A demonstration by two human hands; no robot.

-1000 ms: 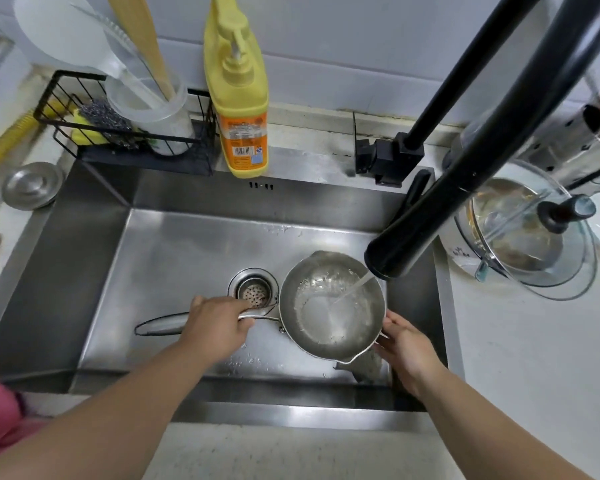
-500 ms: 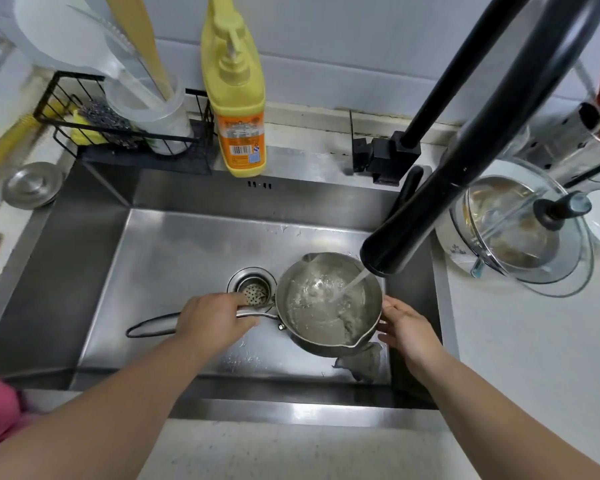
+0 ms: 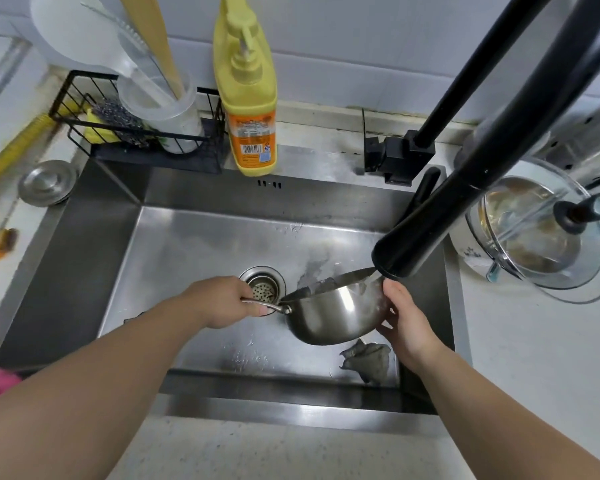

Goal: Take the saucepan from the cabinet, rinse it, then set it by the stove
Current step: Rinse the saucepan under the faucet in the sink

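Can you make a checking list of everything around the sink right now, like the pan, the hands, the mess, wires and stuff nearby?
Surface: steel sink, wet floor, drain strainer in place.
Job's things: saucepan tipped away from the person over the sink, under the black tap.
Clutter: grey rag in the sink; round metal lid on the left counter.
Hands: left hand grips the pan handle; right hand steadies the pan's side.
Cables: nothing seen.
Surroundings: yellow soap bottle; wire rack with scrubber and cup; glass lid on the right.
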